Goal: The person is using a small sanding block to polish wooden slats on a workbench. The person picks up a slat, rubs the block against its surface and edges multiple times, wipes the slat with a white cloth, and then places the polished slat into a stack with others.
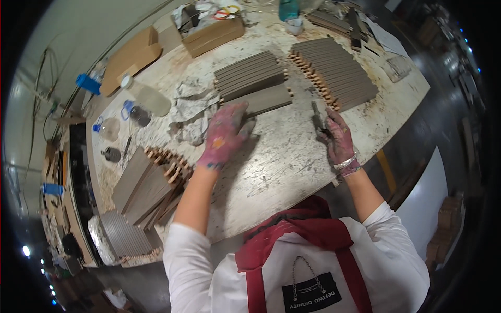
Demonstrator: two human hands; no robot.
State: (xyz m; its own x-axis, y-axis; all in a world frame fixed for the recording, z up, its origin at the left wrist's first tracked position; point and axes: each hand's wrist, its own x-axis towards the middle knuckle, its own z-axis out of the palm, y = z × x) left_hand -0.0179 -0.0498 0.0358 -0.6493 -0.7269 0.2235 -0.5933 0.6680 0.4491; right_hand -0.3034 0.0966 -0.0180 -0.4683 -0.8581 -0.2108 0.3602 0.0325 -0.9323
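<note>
My left hand (223,138), in a pink stained glove, reaches to the near left corner of a grey-brown slat (269,100). Its fingers are stretched out and the thumb stands apart; whether the fingertips touch the slat I cannot tell. That slat lies in front of a row of matching slats (250,75) with pale wooden tenons at their ends. My right hand (340,138), gloved alike, is closed around a thin dark tool (316,110) pointing away from me; its exact kind is unclear. Just beyond is a second row of slats (339,73) with tan tenons along its left side.
Crumpled stained paper (193,112) lies left of the slats, near a bottle of cloudy liquid (151,96). More tenoned slats (138,188) are piled at the left. A cardboard box (214,37) stands at the back. The worktable (271,167) curves along its near edge.
</note>
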